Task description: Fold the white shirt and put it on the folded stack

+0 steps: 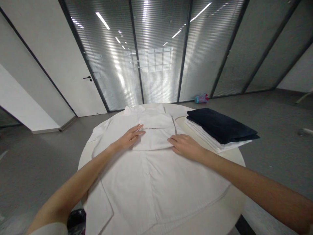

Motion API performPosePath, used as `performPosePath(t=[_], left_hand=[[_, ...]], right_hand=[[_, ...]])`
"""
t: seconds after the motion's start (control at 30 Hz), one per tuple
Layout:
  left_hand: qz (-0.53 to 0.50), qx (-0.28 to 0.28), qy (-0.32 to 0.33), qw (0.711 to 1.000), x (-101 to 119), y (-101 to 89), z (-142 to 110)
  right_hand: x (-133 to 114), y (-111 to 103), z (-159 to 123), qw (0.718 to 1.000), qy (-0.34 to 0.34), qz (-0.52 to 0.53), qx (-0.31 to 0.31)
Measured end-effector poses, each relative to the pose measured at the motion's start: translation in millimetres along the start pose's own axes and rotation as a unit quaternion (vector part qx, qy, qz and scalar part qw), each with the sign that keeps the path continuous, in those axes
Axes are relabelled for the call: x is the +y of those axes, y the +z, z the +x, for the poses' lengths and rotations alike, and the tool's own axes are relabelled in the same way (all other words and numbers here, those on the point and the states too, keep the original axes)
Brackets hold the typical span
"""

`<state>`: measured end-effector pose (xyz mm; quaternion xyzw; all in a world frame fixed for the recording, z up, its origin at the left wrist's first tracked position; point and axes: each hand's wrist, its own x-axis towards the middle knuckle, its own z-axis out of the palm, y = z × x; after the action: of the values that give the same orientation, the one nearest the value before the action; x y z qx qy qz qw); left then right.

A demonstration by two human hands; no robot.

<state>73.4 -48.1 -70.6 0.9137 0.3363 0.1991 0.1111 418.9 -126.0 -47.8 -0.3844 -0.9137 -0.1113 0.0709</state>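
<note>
Ceiling strips [102, 20] are glaring off the blinds [156, 58]; wide-angle distortion is bending the edges, corners blurring slightly

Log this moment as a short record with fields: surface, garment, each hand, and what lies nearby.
surface: round white table
garment: white shirt spread flat, with a folded white piece lying on its upper part
left hand: left hand flat, fingers on the folded piece's left edge
right hand: right hand flat at the folded piece's right edge
nearby: stack of folded clothes, dark one on top, white beneath, at the table's right
</note>
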Motion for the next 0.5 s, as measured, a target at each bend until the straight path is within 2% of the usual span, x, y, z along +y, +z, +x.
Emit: performPosePath(t=[0.1,0.17,0.23,0.3,0.43,0.47,0.5], left_hand=[[-0.003,-0.001,0.038,0.999,-7,-9.5,-8],[-0.014,-0.002,0.023,1.000,-11,-10.8,-9],[-0.040,0.029,-0.005,0.999,-15,-9.2,-3],[-0.087,0.079,-0.041,0.992,-20,-7.1,11],[-0.189,0.133,-0.115,0.966,-32,-3.7,49],[-0.205,0.138,-0.124,0.961,-35,-2.2,58],[-0.215,0.144,-0.130,0.957,-38,-0.1,65]], right_hand=[[14,-9,16,0.994,0.074,0.070,0.041],[28,-18,31,0.977,0.135,0.137,0.090],[45,-22,50,0.952,0.179,0.208,0.138],[60,-18,70,0.914,0.200,0.294,0.193],[79,12,93,0.798,0.211,0.478,0.301],[81,21,92,0.782,0.205,0.502,0.307],[82,30,90,0.781,0.196,0.512,0.299]])
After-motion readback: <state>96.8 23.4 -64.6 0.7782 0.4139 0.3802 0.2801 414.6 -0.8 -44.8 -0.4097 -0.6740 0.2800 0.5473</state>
